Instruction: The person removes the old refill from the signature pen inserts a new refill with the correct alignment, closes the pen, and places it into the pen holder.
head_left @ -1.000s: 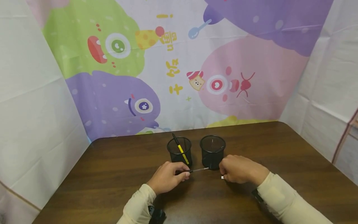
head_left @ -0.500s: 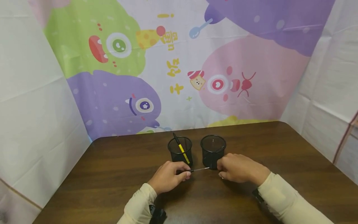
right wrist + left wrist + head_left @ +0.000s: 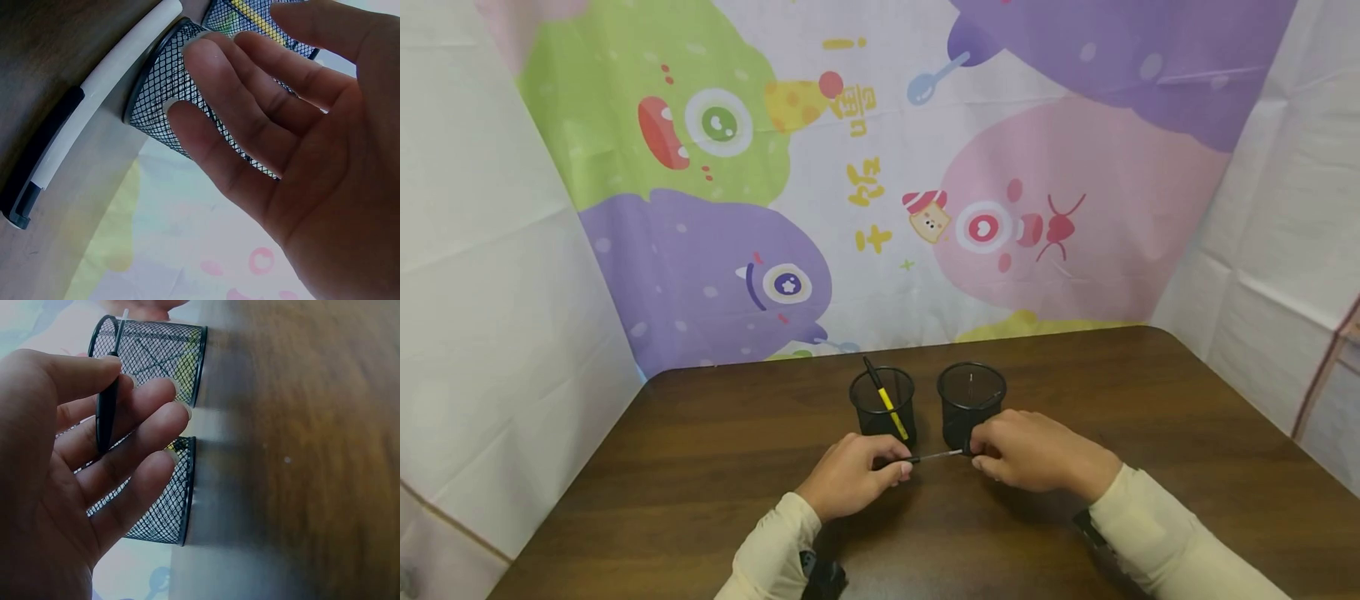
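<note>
Near: left hand (image 3: pixel 853 475) pinches black pen-like stick (image 3: pixel 106 419) between thumb and index, other fingers loosely bent. Thin stem (image 3: pixel 940 455) points at right hand (image 3: pixel 1037 454); fingers bent there, I cannot tell if they hold anything. I judge stick light, stiff, smooth; stem fragile, so I favour thick handle for hold. White pen (image 3: pixel 94 97) seemingly on counter (image 3: pixel 722 433). Beyond: left mesh cup (image 3: pixel 868 423) with yellow pen (image 3: pixel 889 402), right mesh cup (image 3: pixel 958 423).
</note>
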{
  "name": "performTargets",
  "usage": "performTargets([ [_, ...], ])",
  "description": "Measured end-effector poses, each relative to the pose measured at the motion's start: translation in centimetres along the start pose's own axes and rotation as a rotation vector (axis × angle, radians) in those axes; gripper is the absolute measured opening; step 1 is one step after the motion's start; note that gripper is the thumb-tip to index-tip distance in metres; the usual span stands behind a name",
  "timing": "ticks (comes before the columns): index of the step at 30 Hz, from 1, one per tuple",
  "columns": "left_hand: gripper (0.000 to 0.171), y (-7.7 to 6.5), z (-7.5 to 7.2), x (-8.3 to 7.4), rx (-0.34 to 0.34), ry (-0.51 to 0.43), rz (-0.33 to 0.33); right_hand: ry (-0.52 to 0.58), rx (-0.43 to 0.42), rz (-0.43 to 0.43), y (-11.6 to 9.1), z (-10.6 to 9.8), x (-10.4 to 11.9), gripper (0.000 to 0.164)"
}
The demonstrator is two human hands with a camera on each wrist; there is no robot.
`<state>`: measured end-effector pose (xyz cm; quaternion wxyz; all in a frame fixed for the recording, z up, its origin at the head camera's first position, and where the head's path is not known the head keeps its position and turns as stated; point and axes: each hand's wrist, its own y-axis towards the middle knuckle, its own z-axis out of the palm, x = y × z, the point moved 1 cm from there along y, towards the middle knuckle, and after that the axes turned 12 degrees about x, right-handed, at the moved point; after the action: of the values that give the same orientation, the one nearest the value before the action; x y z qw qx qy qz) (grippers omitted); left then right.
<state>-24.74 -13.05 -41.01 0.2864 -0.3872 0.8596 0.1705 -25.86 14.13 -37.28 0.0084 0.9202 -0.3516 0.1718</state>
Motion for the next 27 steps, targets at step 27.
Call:
performTargets([
  [27, 0.010, 0.16, 0.14, -0.08, 0.000, -0.038, 0.030, -0.006, -0.131, -0.088, 0.76, 0.51, 0.87, 0.012],
])
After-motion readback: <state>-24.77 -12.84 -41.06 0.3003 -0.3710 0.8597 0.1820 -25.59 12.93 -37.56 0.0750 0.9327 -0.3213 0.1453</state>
